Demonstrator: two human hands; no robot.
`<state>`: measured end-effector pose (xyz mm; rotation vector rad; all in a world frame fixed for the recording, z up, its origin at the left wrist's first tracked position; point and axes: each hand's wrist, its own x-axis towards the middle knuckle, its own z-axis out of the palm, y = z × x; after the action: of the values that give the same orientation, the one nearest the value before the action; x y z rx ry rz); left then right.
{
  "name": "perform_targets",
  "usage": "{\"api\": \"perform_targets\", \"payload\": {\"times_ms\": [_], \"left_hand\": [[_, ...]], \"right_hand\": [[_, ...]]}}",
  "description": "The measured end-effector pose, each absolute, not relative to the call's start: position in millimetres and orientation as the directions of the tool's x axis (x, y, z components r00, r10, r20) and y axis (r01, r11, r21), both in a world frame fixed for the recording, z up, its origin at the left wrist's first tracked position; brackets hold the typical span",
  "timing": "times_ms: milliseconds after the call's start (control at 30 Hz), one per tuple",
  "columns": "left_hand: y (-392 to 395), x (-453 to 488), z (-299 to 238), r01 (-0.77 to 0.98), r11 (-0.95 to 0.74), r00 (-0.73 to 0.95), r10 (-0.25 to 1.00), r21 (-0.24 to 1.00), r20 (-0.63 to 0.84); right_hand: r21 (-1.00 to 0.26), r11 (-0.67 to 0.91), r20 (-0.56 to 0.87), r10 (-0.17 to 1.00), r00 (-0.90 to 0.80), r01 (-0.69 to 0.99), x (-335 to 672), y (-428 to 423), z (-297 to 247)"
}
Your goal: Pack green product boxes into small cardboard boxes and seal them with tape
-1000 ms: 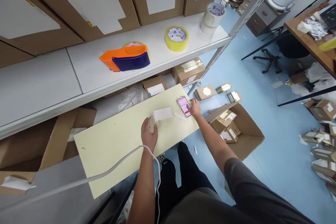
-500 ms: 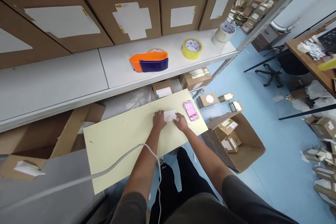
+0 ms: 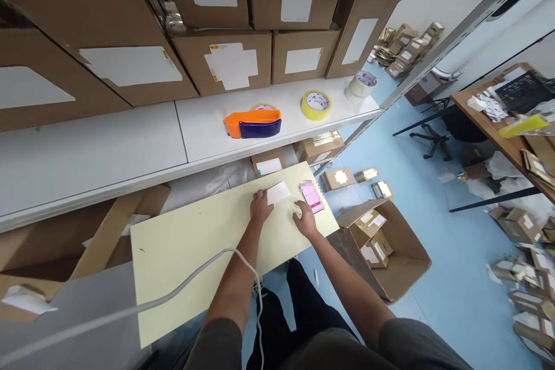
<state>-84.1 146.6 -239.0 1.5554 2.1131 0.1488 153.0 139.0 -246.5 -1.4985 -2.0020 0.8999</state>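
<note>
Presently at hand: a white card [image 3: 278,192], lying flat on the pale yellow table [image 3: 195,243], toward its far right end.
Left hand [image 3: 261,208]: open, fingers laid flat on the card's near-left corner, not closed round it.
Right hand [image 3: 306,222]: just right of the card, fingers curled down onto the table by a small white scrap [image 3: 296,207]; whether it pinches the scrap cannot be told.
Adjacent: pink phone [image 3: 312,196] just beyond the right hand, near the table's right edge; open carton [image 3: 403,254] on the floor below that edge; white cable [image 3: 191,277] draped over the left forearm and across the table.
Risk: a sideways nudge from the right hand would likely push the phone off the edge; the cable could snag and drag the card if the left arm swings.
Obscured: phone screen blurred; card's print too small to read; scrap's nature unclear; right fingertips partly hidden.
</note>
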Motion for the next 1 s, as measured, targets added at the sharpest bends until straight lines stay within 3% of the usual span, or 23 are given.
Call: {"api": "perform_targets", "payload": {"times_ms": [333,533,800,1000], "left_hand": [[174,-75,-225,0.861,0.323,-0.204,0.926,0.392,-0.316],[158,-78,-184,0.83,0.378,-0.249,0.909,0.409,-0.334],[91,-97,-100,0.723,0.334,-0.366,0.928,0.605,-0.075],[10,-111,-55,0.663,0.364,-0.529,0.846,0.655,0.065]], "right_hand": [[-0.71,0.179,0.031,0.974,-0.224,0.681,195,136,-223],[-0.721,0.223,0.073,0.966,-0.248,0.657,182,148,-187],[-0.739,0.308,0.15,0.942,-0.299,0.599,152,156,-132],[-0.742,0.398,0.187,0.896,-0.404,0.54,123,138,-111]]}}
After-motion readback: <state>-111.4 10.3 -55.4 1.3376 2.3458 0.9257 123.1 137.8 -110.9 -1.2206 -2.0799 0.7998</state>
